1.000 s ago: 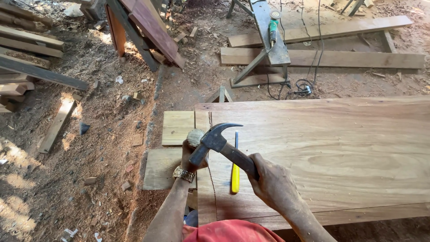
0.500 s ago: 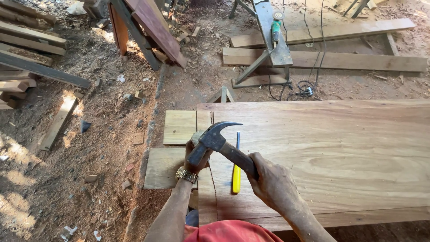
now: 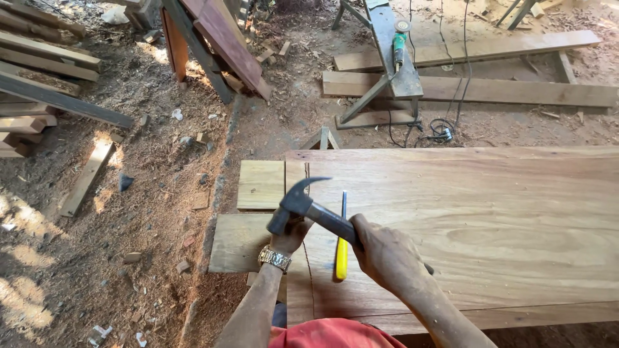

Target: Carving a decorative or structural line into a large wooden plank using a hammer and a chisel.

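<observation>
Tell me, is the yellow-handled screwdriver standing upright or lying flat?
Lying flat. The yellow-handled screwdriver rests lengthwise on the wide wooden board, between the left hand and the right hand, touched by neither.

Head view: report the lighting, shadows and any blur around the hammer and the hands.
Head view: soft, even shade over the wood panel, no glare; bright sun patches only on the dirt at left. The hammer is sharp, without motion blur, as are the right hand on its handle and the left hand under the head. The yellow-handled tool lies crisp on the panel; edges bend slightly, wide-angle.
</observation>
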